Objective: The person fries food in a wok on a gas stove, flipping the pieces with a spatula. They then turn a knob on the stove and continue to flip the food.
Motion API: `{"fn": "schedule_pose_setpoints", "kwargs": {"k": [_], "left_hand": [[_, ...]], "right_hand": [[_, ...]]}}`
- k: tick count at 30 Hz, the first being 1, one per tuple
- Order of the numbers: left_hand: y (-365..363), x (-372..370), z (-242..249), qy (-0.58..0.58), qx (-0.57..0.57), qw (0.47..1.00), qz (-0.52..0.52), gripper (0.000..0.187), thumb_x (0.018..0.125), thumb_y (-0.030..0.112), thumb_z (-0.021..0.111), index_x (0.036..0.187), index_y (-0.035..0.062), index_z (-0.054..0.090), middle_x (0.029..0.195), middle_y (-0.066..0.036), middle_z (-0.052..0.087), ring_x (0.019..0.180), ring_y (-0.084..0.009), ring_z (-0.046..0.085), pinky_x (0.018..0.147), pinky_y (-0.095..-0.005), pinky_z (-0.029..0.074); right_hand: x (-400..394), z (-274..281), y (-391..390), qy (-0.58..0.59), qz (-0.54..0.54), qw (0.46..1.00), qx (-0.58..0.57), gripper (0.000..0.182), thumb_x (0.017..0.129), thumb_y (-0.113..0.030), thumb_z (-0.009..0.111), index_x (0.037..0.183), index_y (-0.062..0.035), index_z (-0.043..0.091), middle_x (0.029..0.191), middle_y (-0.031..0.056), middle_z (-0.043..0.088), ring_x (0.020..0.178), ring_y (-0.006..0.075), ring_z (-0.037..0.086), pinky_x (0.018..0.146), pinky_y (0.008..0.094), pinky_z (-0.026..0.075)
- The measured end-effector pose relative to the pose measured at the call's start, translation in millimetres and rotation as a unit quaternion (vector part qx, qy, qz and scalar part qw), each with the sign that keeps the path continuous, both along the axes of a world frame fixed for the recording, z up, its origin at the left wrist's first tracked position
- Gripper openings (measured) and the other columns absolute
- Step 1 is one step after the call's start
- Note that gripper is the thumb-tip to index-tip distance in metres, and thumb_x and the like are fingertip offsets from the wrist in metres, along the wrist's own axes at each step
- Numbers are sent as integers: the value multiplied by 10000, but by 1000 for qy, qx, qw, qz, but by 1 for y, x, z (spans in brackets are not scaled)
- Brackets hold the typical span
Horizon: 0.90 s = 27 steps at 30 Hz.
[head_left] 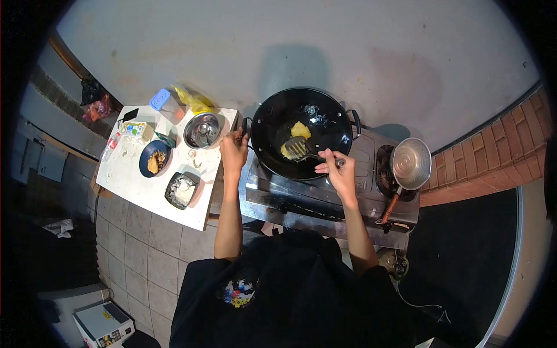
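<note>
Shirt logo illegible; RH grips spatula; LH at wok handle, grip unclear.

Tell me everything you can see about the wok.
The wok is round, black and glossy, apparently metal, with looped handles on both sides. It sits upright on the stove, two yellow pieces of food inside. The left hand is at one handle; the right hand holds a slotted turner at the nearer piece.

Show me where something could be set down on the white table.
Bare patch: the white table's near-left stretch, between its edge, the blue bowl and the black square bowl. Crowded: the wall side, around the blue-lidded container, yellow bag and steel bowl.
</note>
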<state>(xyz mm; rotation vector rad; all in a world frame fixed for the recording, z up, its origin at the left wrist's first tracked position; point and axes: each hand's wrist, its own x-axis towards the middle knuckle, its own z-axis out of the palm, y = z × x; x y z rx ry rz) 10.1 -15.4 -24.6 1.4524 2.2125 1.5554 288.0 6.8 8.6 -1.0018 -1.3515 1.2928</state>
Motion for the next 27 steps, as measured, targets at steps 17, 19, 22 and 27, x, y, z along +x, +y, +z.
{"fn": "schedule_pose_setpoints", "kwargs": {"k": [17, 19, 22, 27], "left_hand": [[-3, 3, 10, -9, -24, 1000, 1, 228, 773, 63, 689, 948, -81, 666, 930, -235, 670, 890, -335, 664, 798, -371, 498], [-3, 2, 9, -15, -43, 999, -1, 268, 787, 83, 687, 997, -81, 661, 950, -243, 668, 916, -323, 667, 822, -359, 493], [-1, 1, 5, -6, -18, 1000, 6, 205, 758, 47, 692, 909, -89, 665, 939, -233, 668, 889, -348, 660, 788, -377, 503], [0, 1, 3, 1, -18, 1000, 13, 217, 766, 65, 687, 926, -80, 669, 938, -228, 668, 882, -363, 653, 796, -387, 498]], "right_hand": [[33, -1, -28, -109, -31, 993, -6, 72, 846, 2, 615, 898, 44, 639, 848, 77, 644, 558, 121, 622, 448, 238, 504], [35, 1, -31, -119, -31, 992, -8, 70, 841, 3, 619, 900, 34, 640, 823, 70, 642, 553, 115, 617, 446, 238, 500], [40, 1, -32, -173, -52, 983, 36, 75, 832, 2, 623, 902, 25, 636, 785, 75, 637, 572, 121, 625, 464, 239, 488], [49, -6, -29, -225, -82, 966, 99, 110, 797, -39, 657, 882, 25, 629, 775, 139, 635, 598, 211, 633, 538, 292, 470]]}}
